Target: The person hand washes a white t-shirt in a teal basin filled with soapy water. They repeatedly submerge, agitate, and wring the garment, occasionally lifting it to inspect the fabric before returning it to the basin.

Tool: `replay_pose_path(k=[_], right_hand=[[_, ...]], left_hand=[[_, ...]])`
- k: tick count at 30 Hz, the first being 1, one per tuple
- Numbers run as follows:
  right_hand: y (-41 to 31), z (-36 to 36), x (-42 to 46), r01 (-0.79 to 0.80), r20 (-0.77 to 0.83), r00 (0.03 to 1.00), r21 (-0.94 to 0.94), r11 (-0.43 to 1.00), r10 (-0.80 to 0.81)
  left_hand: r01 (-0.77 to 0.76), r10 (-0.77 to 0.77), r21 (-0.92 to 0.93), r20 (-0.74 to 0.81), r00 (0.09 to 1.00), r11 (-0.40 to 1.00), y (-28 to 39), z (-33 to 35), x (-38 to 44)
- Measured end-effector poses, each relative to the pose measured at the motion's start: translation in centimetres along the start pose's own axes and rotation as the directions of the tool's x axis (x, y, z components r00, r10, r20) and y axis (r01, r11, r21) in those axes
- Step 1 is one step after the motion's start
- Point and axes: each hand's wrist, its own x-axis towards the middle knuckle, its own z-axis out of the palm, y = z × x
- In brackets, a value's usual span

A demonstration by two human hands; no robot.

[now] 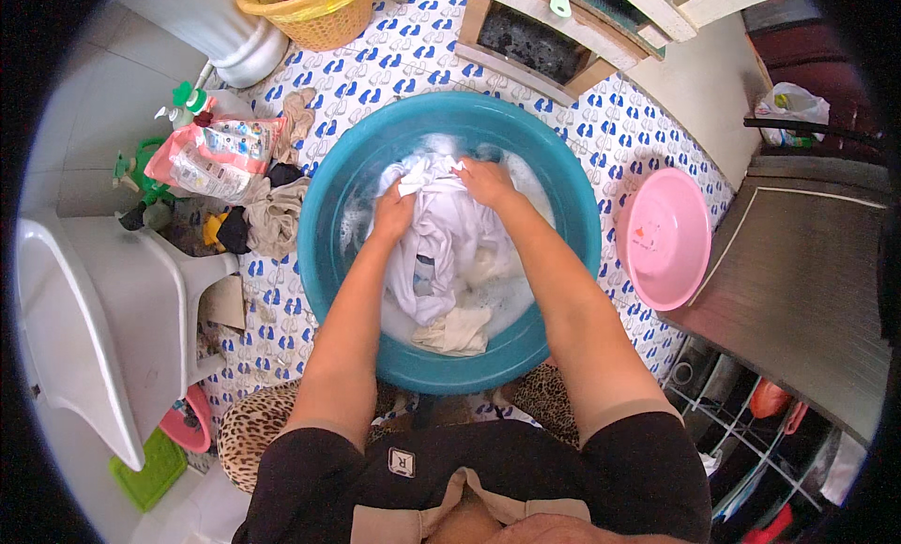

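Note:
A large teal plastic basin [454,382] stands before me, holding soapy water and wet laundry. Both hands grip a white garment [440,227] near the basin's middle. My left hand [395,209] holds its upper left edge, and my right hand [486,181] pinches its upper right edge. The garment hangs down between my forearms into the suds. Below it, nearer to me, a cream cloth [454,331] lies partly in the foamy water.
Left are a white plastic chair [127,283], heaped clothes [271,220] and a pink-and-white detergent bag [218,150]. A yellow basket [320,19] stands behind. A pink basin [665,241] sits at the right beside a dark-topped rack [795,269].

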Motion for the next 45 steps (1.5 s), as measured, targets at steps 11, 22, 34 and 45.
replay_pose_path(k=[11, 22, 34, 45], right_hand=[[6.2, 1.4, -6.4, 0.175, 0.28, 0.948, -0.073, 0.982, -0.148], [2.6, 4.4, -15.2, 0.112, 0.236, 0.969, -0.158, 0.981, -0.073], [3.8, 8.1, -15.0, -0.097, 0.176, 0.975, -0.203, 0.974, 0.134], [-0.9, -10.6, -10.2, 0.312, -0.338, 0.936, 0.674, 0.67, -0.095]], left_hand=[[0.201, -0.302, 0.257, 0.458, 0.836, 0.945, 4.6, 3.7, -4.5], [0.029, -0.331, 0.555, 0.453, 0.828, 0.831, 4.9, 5.4, -8.4], [-0.171, 0.069, 0.538, 0.204, 0.977, 0.826, 4.4, 7.4, -10.6], [0.026, -0.249, -0.697, -0.22, 0.943, 0.717, 13.9, -0.6, -1.3]])
